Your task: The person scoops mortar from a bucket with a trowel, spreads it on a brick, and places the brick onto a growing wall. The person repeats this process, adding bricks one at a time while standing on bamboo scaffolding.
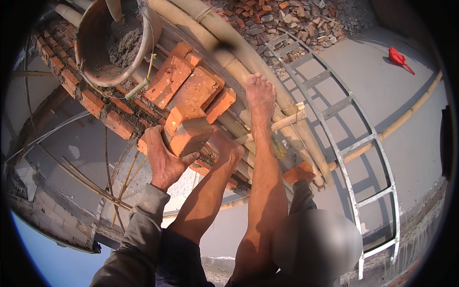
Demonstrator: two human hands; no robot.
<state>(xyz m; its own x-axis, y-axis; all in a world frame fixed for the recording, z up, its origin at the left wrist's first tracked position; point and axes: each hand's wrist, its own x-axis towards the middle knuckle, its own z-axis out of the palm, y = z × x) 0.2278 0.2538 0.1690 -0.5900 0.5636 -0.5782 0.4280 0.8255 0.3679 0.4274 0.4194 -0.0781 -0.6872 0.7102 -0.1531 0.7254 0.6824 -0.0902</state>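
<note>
My left hand (165,165) grips an orange brick (191,136) from its near left side, the thumb under its near edge and the fingers along its left. The brick is tilted, just above the brick wall (119,123), whose courses carry wet grey mortar. Beyond the held brick, several loose bricks (189,86) lie piled together. To the right of my right leg a dark grey sleeve (302,197) reaches toward a brick-coloured block (299,173). The fingers of my right hand are hidden there, and a blurred oval covers the arm below.
A bucket (146,36) of grey mortar, with a handled tool inside, stands at the far left. My bare feet are among bamboo poles (210,40). On the right, a metal ladder (351,98) leans beside a red object (397,56). Broken bricks (282,21) lie far off.
</note>
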